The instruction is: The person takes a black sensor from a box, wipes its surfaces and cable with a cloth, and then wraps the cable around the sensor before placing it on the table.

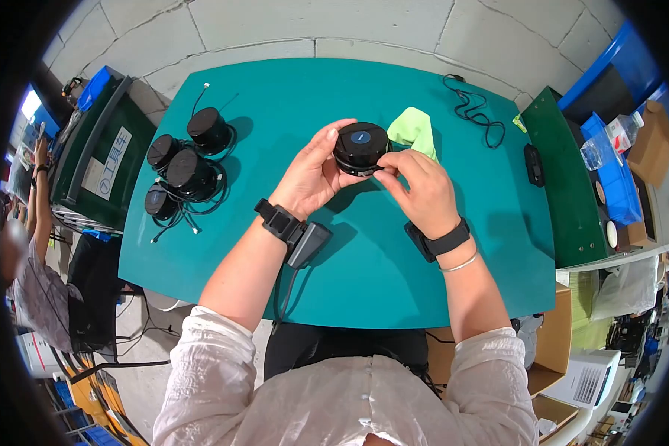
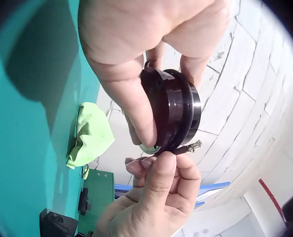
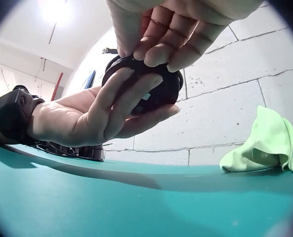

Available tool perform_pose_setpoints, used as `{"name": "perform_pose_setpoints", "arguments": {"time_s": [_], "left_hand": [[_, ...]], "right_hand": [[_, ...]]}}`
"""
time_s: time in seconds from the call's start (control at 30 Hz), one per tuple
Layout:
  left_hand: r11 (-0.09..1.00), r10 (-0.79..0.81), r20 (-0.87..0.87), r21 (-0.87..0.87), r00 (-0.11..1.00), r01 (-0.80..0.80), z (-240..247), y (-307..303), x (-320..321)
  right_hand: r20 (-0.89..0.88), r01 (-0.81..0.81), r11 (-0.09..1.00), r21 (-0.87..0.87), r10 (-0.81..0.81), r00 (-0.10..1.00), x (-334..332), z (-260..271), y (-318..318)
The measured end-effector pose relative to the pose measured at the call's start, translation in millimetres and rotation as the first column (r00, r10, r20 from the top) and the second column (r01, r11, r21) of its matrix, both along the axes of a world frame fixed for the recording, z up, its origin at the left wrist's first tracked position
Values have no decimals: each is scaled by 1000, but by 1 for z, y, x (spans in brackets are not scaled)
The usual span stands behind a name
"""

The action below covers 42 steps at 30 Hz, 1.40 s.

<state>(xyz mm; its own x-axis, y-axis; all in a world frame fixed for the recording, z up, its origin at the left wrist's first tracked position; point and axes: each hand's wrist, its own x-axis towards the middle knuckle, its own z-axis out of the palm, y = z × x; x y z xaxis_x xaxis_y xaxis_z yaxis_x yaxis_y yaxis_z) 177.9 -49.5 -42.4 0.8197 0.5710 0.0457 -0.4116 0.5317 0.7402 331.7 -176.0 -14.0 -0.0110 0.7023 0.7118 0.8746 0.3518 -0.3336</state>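
Observation:
A black round device (image 1: pixel 361 149) with a blue oval label on top is held above the table. My left hand (image 1: pixel 309 177) grips its side, thumb and fingers spread around the housing. A thin black cable (image 2: pixel 187 111) runs around the device's middle. At the device's lower edge, my right hand (image 1: pixel 426 192) pinches this cable between thumb and fingers. The cable's end with a small connector (image 2: pixel 195 146) sticks out past those fingertips in the left wrist view. Seen from the right wrist, the device's underside (image 3: pixel 154 96) is partly covered by the left fingers.
Several similar black devices (image 1: pixel 192 175) with cables stand on the left of the green table (image 1: pixel 334 275). A light green cloth (image 1: pixel 413 132) lies just behind my right hand. A loose black cable (image 1: pixel 474 111) is at the back right, and a green panel (image 1: pixel 561 178) borders the right edge.

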Motion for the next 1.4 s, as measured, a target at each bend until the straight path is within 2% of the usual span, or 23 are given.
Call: {"name": "perform_pose_setpoints", "arguments": {"time_s": [0.27, 0.33, 0.37, 0.43, 0.47, 0.53, 0.57, 0.63, 0.67, 0.7, 0.77, 0.9, 0.97, 1.03, 1.13, 1.2, 1.23, 1.3, 1.33, 1.4], "left_hand": [[993, 87, -75, 91, 993, -80, 5, -4, 0], [990, 86, -95, 119, 992, -74, 5, -1, -1], [988, 42, -116, 151, 992, -25, 7, 2, -4], [984, 1, -140, 176, 990, 24, 9, -1, -7], [969, 22, -173, 247, 985, 22, 11, -3, -6], [945, 47, -235, 325, 971, 33, 16, -10, -4], [945, 46, -232, 326, 972, 33, 17, -15, -4], [876, 183, -182, 477, 966, -75, 16, -22, -1], [914, 157, -182, 398, 971, -73, 17, -21, 1], [916, 152, -183, 396, 971, -69, 17, -21, 3], [906, 69, -74, 422, 995, -32, 15, -25, 5], [907, 78, -85, 421, 993, -36, 14, -42, 10], [914, 156, -63, 388, 986, -120, 16, -45, 9], [905, 176, -63, 404, 982, -136, 15, -43, 7], [867, 212, -87, 476, 973, -146, 14, -28, 3], [849, 238, -117, 508, 964, -148, 13, -20, 1], [846, 238, -114, 512, 965, -148, 15, -18, 1], [840, 249, -164, 527, 955, -129, 17, -16, -1], [838, 246, -160, 531, 956, -127, 17, -13, -1], [819, 275, -256, 568, 927, -86, 16, -13, -1]], "right_hand": [[-34, 3, 997, -72, -6, 999, 7, -4, 0], [-5, 53, 965, -256, -56, 998, 12, -4, -1], [-5, 55, 964, -262, -58, 998, 12, -2, -1], [112, 127, 991, -48, -121, 986, 10, 5, -2], [116, 122, 991, -50, -115, 987, 9, 6, 0], [42, -63, 985, -158, 71, 997, 7, 7, 2], [45, -62, 986, -157, 70, 997, 7, 5, 2], [41, -63, 971, -232, 75, 996, 8, 0, 4], [30, -51, 986, -157, 56, 998, 9, 0, 5], [29, -47, 986, -159, 52, 998, 11, -1, 6], [5, 7, 999, -39, -7, 1000, 15, -5, 7], [54, 57, 998, 27, -59, 997, 8, -3, 4], [47, 58, 998, 30, -59, 997, 4, -1, 3], [36, 57, 998, 32, -58, 998, 1, 4, 0], [-4, -1, 1000, -29, 1, 1000, 2, 10, 1], [-165, -105, 987, -124, 84, 983, 10, 6, 1], [-163, -104, 988, -118, 84, 983, 15, 2, 3], [-377, -209, 967, -142, 143, 915, 21, -4, 7], [-374, -206, 969, -137, 142, 917, 22, -3, 8], [-498, -229, 965, -124, 139, 856, 21, -2, 5]]}}
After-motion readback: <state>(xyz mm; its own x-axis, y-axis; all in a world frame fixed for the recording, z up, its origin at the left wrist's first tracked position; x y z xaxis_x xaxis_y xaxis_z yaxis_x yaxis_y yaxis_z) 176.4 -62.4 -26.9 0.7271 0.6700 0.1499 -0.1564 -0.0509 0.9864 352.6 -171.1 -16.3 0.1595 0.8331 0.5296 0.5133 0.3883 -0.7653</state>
